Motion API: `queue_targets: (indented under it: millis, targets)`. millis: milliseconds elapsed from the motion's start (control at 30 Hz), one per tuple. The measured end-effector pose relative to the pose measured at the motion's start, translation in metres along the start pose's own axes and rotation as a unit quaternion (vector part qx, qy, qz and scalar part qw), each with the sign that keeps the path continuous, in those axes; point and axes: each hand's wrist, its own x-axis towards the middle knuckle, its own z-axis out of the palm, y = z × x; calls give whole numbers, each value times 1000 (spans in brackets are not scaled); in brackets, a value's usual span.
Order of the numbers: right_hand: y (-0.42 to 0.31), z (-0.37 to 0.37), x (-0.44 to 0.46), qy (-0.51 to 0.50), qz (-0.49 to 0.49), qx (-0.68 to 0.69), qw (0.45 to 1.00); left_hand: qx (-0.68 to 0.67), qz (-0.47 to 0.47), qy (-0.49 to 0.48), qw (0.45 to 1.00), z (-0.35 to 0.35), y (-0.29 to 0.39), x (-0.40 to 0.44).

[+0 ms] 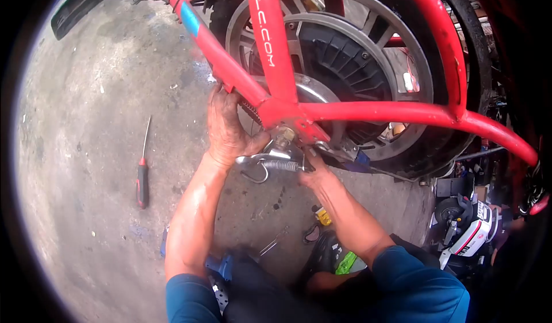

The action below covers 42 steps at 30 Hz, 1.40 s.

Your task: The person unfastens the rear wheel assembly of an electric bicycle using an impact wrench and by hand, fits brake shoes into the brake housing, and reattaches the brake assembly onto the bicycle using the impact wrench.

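Observation:
My left hand (pixel 227 124) is at the lower end of the red frame (pixel 280 110), beside the chain (pixel 251 111). Its thumb points toward the axle nut (pixel 284 135), and its fingers curl up against the wheel side, tips partly hidden. Below the nut, a shiny metal stand bracket (pixel 248 161) carries a coiled spring (pixel 282 165). My right hand (pixel 312 167) reaches in at the spring's right end; most of its fingers are hidden by the frame and bracket. Behind the frame is the wheel (pixel 333 55) with its black hub. What either hand grips is unclear.
A screwdriver (pixel 142 185) with a red and black handle lies on the concrete floor (pixel 103 121) at left. Between my arms lie thin metal tools (pixel 270 246) and a yellow item (pixel 323 216). A white scooter (pixel 474 231) stands at right.

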Motion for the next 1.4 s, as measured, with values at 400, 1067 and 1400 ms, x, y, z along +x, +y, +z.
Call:
queue_targets:
  millis: [400,1067,1400]
  targets:
    - [3,16,16,-27,-17,-10,999,27,40,11,999,-4,-10,-3]
    - [-11,31,9,194,126,43,972,69,11,-88,994,-63,-13,-17]
    - [-3,30,8,40,93,81,992,-60,-306,-173,934,-137,112,28]
